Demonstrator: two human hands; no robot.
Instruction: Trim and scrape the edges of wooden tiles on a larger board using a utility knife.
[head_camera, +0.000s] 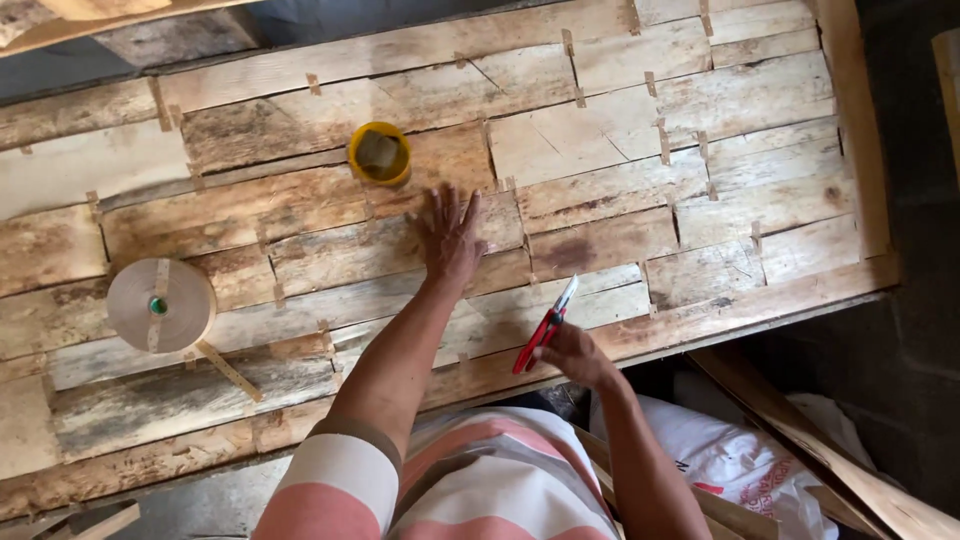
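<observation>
Veneer sheet (420, 250) of taped wood strips covers the counter, mid-frame; the left hand (447, 238) presses flat on it, fingers spread, while the right hand (572, 352) grips a red-handled cutter (545, 327). A slipping blade could tear thin strips or nick the pressing hand

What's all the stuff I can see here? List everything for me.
Veneer sheet: one, pale and brown wood strips joined by small tape pieces, across the table.
Tape roll: one, tan, left side on the sheet, loose end trailing.
Yellow container: one, round, on the sheet above the left hand.
White sack: one, red print, lower right on the floor.
Cutter: one, red handle, in the right hand.
Left hand: flat on the sheet, fingers spread.
Right hand: at the sheet's near edge, gripping the cutter.
</observation>
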